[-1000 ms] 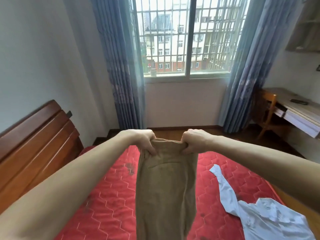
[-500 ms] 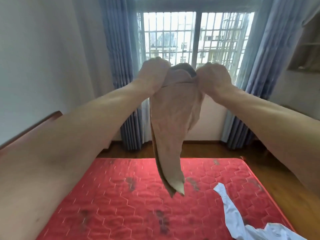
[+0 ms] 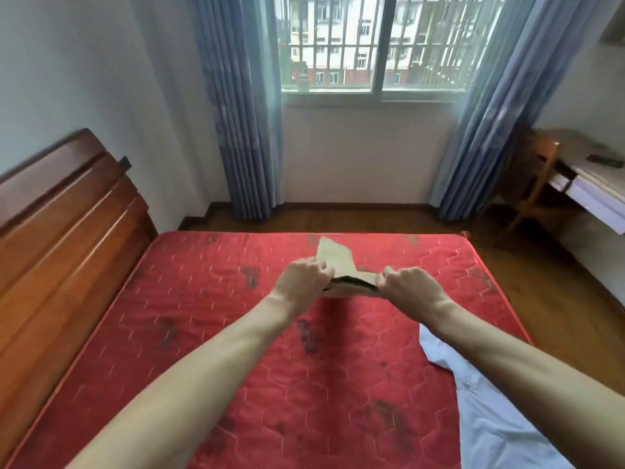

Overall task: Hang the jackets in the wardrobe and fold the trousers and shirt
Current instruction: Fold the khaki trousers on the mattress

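The tan trousers (image 3: 334, 257) stretch away from me over the middle of the red mattress (image 3: 203, 333), seen almost edge-on, their legs flung toward the far edge. My left hand (image 3: 302, 282) grips one side of the waistband and my right hand (image 3: 411, 289) grips the other, both arms stretched forward low above the bed. A light blue shirt (image 3: 490, 414) lies crumpled on the mattress at the right, partly hidden under my right forearm.
A wooden headboard (image 3: 61, 225) bounds the bed on the left. Blue curtains (image 3: 243, 123) frame a barred window (image 3: 372, 42) ahead. A wooden chair (image 3: 534, 184) and a desk (image 3: 595, 184) stand at the right, with wooden floor (image 3: 541, 292) around the bed.
Both hands have swung the trousers down from window height to just above the mattress, and the legs have flipped forward away from me instead of hanging down.
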Demonstrator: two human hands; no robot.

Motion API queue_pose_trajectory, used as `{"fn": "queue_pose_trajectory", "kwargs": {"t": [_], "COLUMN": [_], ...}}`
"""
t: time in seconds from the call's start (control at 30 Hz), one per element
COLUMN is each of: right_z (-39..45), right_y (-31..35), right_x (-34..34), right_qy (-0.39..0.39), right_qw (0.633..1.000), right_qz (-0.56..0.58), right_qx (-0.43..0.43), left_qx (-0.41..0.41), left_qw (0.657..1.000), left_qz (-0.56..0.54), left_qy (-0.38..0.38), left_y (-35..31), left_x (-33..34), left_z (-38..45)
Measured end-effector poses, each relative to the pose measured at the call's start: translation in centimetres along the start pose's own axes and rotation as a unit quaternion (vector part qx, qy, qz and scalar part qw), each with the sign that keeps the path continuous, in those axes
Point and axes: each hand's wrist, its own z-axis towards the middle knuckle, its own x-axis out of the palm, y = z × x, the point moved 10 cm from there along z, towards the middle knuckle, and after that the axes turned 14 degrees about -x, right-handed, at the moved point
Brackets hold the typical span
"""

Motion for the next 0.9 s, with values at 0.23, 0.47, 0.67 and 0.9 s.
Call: {"fn": "queue_pose_trajectory", "kwargs": {"t": [0.23, 0.47, 0.67, 0.9], "right_z": [-2.0, -6.7, -10.6, -14.3], "right_y": [14.5, 24.3, 31.5, 39.9], "right_x": [16.2, 25.6, 30.4, 37.0], "right_qy": [0.033, 0.176, 0.214, 0.301], "right_qw": [0.992, 0.961, 0.94, 0.897], "right_qz": [0.119, 0.197, 0.222, 0.284], "right_qx": [-0.029, -0.087, -0.149, -0.156], "left_qx": [-0.002, 0.017, 0.023, 0.007], "left_qw": [0.981, 0.953, 0.931, 0.907], "left_qz": [-0.065, -0.11, -0.146, -0.149], "left_qy": [0.181, 0.283, 0.334, 0.395], "left_y": [-4.8, -8.8, -11.8, -15.7], "left_x": [21.4, 30.4, 34.5, 41.3], "left_z": [-11.2, -19.1, -24.4, -32.1]}}
